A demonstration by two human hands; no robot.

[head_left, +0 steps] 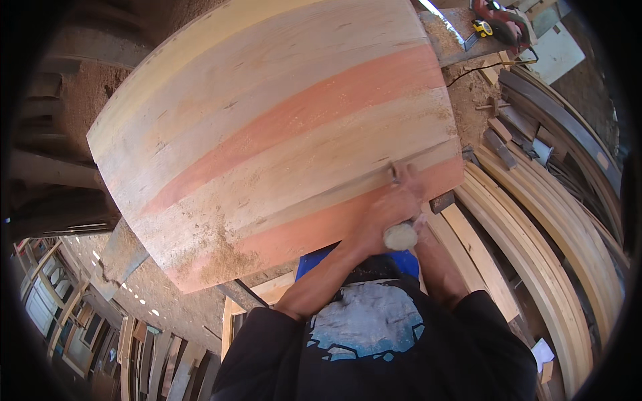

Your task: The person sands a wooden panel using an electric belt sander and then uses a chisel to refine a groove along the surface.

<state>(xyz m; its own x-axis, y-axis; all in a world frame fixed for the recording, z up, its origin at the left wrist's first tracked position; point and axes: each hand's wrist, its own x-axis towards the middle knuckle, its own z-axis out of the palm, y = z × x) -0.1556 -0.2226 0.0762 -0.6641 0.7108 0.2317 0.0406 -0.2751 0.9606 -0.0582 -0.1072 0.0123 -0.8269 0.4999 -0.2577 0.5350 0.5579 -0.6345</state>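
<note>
A wide wooden panel (287,140) of joined boards, striped pale yellow, tan and reddish, lies in front of me. Above its near right end, beside a dark grey strip along the grain, my left hand (394,200) is closed and blurred by motion. What its fingers grip is too smeared to name. Just below and to its right, my right hand (420,226) closes around a tool with a pale rounded end (400,236). The rest of that tool is hidden by my hands, so its kind is unclear.
Shavings (221,250) are scattered on the panel's near left part. At the upper right, a saw blade (443,21), a yellow tape measure (482,28) and a red power tool (503,23) with a cord lie on a board. Long timber planks (528,247) are stacked on the right.
</note>
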